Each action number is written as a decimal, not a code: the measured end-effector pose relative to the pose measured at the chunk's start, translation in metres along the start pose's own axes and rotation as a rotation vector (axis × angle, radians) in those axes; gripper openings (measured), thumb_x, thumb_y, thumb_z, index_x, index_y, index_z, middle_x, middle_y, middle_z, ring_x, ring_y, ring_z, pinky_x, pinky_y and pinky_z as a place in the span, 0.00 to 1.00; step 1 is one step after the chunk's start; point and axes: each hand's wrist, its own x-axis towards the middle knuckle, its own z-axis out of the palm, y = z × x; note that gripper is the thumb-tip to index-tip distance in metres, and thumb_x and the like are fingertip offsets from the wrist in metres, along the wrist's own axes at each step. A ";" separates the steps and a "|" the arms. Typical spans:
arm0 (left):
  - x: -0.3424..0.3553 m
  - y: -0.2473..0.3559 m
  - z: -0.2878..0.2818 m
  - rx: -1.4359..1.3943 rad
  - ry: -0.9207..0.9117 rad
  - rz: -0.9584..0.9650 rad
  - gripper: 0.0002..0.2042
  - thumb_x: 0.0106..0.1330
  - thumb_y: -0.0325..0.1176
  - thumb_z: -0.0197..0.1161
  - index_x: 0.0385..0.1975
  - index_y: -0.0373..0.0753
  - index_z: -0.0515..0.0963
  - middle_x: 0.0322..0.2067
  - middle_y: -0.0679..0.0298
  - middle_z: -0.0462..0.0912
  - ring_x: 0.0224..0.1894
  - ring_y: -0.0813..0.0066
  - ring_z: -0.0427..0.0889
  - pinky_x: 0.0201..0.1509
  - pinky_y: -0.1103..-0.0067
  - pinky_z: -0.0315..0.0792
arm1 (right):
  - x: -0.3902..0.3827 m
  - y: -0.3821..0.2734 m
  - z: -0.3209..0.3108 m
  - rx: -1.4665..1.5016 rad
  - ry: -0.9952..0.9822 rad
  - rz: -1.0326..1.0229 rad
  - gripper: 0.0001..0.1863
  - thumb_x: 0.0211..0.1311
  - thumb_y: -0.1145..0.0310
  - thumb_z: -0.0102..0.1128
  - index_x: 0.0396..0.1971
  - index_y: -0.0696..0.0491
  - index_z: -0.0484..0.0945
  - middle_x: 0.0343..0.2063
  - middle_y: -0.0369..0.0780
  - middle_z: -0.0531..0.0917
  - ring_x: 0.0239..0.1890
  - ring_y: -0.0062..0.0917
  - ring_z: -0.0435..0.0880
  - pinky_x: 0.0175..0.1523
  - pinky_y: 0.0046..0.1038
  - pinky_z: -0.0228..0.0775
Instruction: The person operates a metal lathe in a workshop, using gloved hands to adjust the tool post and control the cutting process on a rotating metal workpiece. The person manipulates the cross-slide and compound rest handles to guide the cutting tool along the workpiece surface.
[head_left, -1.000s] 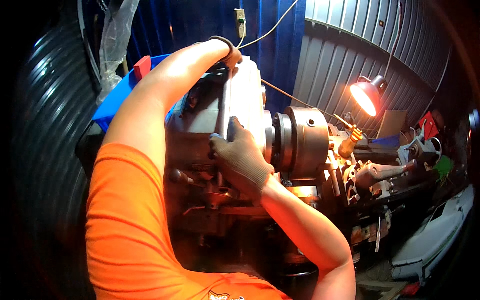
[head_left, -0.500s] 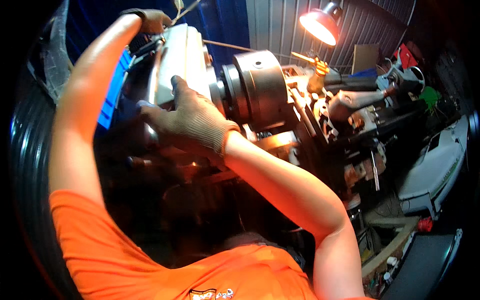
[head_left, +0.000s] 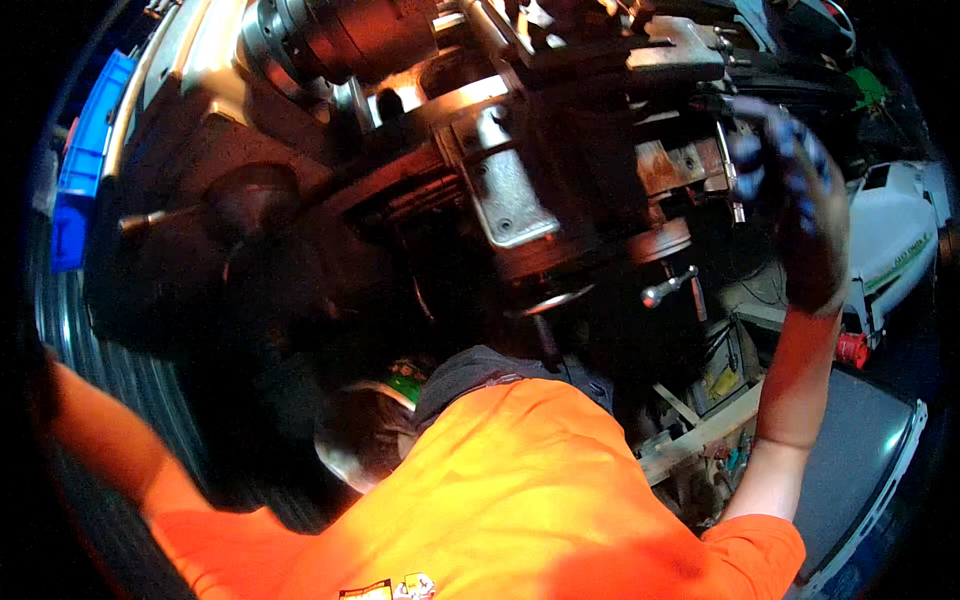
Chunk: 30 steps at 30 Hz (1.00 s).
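My right hand (head_left: 795, 205), in a dark glove with blue showing on it, is raised at the right of the lathe (head_left: 500, 175), near a thin vertical metal handle (head_left: 730, 175). Its fingers look bent but are smeared by motion, and I cannot tell whether they hold anything. My left forearm (head_left: 125, 445) reaches out at the lower left; the hand is lost beyond the dark rim of the picture. The round chuck (head_left: 360, 35) is at the top, with a silvery plate (head_left: 510, 195) below it and a small ball-ended crank (head_left: 670, 285) lower right.
A blue plastic crate (head_left: 90, 160) stands at the far left. At the right are a white moulded panel (head_left: 890, 250), a red round object (head_left: 852, 348), a dark flat panel (head_left: 845, 470) and a pale frame (head_left: 700, 430). A dark round object (head_left: 355, 440) lies low beside my body.
The view has tilted down. My right hand has left the headstock and moved right past the chuck. My left arm has come down from the headstock's top toward the lower left.
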 end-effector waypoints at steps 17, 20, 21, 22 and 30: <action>-0.068 0.303 0.456 -1.432 -0.559 -0.773 0.17 0.66 0.39 0.63 0.50 0.38 0.80 0.40 0.65 0.85 0.38 0.78 0.79 0.43 0.78 0.74 | -0.131 0.261 -0.041 -0.255 -0.025 0.323 0.23 0.60 0.60 0.68 0.49 0.59 0.77 0.29 0.41 0.83 0.28 0.24 0.80 0.35 0.29 0.73; -0.097 0.277 0.548 -1.590 -0.152 -1.014 0.17 0.66 0.38 0.65 0.49 0.35 0.80 0.40 0.63 0.85 0.38 0.78 0.80 0.44 0.78 0.75 | -0.116 0.261 -0.032 -0.270 -0.072 0.338 0.21 0.60 0.62 0.66 0.48 0.60 0.76 0.26 0.42 0.82 0.26 0.27 0.80 0.34 0.31 0.73; -0.091 0.267 0.546 -1.670 -0.096 -1.213 0.19 0.64 0.39 0.67 0.49 0.32 0.80 0.43 0.58 0.85 0.44 0.72 0.81 0.49 0.75 0.75 | -0.117 0.262 -0.031 -0.274 -0.051 0.336 0.20 0.60 0.62 0.66 0.47 0.60 0.76 0.25 0.42 0.82 0.25 0.27 0.80 0.34 0.31 0.73; -0.092 0.257 0.566 -1.249 0.084 -1.291 0.22 0.62 0.42 0.68 0.49 0.30 0.79 0.46 0.53 0.84 0.47 0.66 0.81 0.53 0.72 0.74 | -0.118 0.263 -0.031 -0.279 -0.029 0.333 0.20 0.60 0.62 0.66 0.46 0.60 0.76 0.24 0.42 0.82 0.25 0.27 0.80 0.34 0.32 0.73; -0.077 0.189 0.690 -1.186 0.040 -1.104 0.31 0.66 0.52 0.61 0.60 0.33 0.70 0.39 0.51 0.84 0.40 0.56 0.83 0.41 0.66 0.76 | -0.107 0.313 -0.063 -0.270 -0.195 0.458 0.16 0.67 0.55 0.59 0.35 0.54 0.80 0.25 0.39 0.83 0.29 0.28 0.82 0.37 0.33 0.73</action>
